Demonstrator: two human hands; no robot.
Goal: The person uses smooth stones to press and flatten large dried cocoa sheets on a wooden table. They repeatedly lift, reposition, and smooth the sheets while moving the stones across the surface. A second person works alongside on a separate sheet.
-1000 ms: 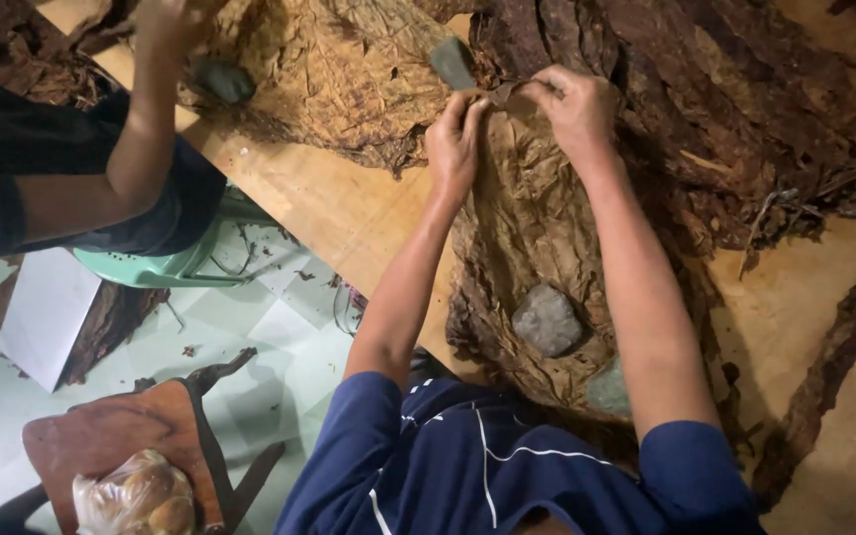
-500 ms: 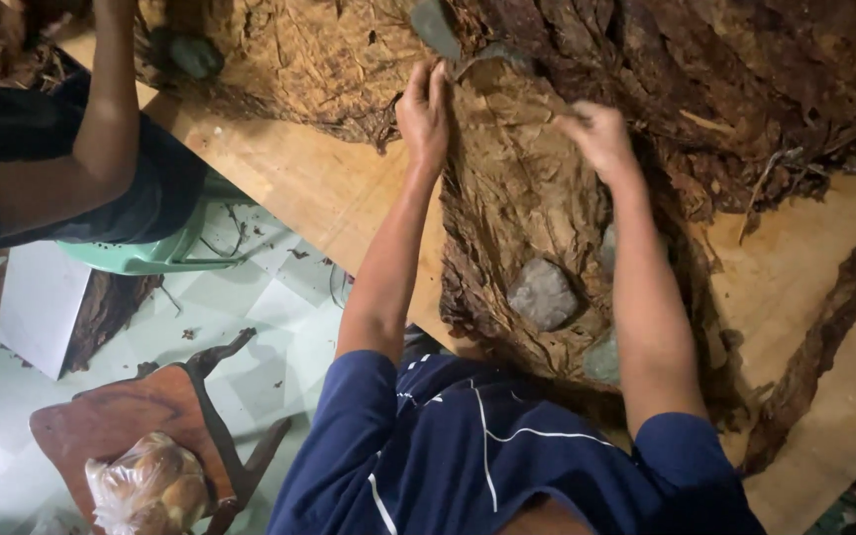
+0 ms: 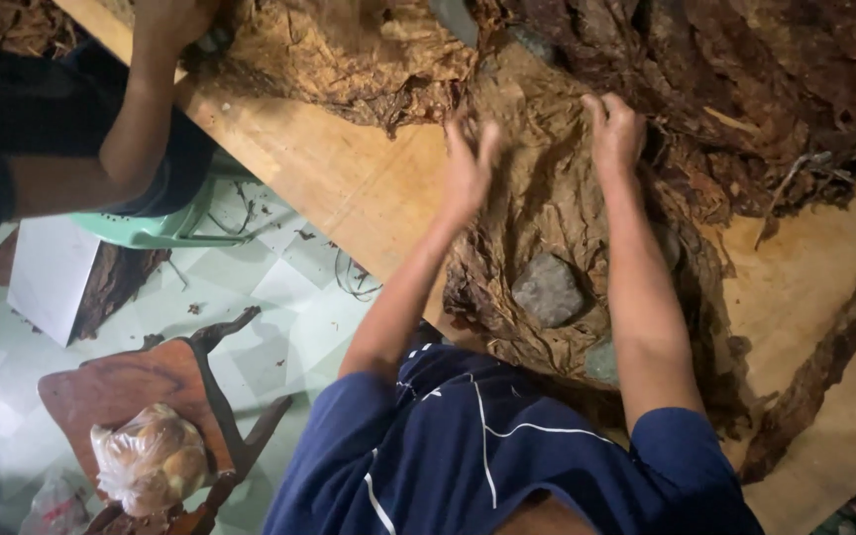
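A stack of large dried brown leaves [image 3: 547, 213] lies spread on a wooden table [image 3: 349, 188] in front of me. My left hand [image 3: 470, 163] presses flat on the left part of the top leaf, fingers apart. My right hand [image 3: 614, 129] rests on the leaf's far right part, fingers curled into its edge. A grey stone [image 3: 547, 290] sits on the leaves between my forearms, and a second stone [image 3: 601, 362] lies near the table's front edge.
Heaps of dark dried leaves [image 3: 745, 79] cover the far table. Another person's arm [image 3: 131, 139] reaches to the table at the left, above a green plastic stool [image 3: 151, 228]. On the tiled floor stands a wooden chair [image 3: 151, 381] with a bag of bread [image 3: 151, 461].
My left hand slid down and spread flat on the leaf. My right hand moved up toward the leaf's far edge. The view shifted slightly.
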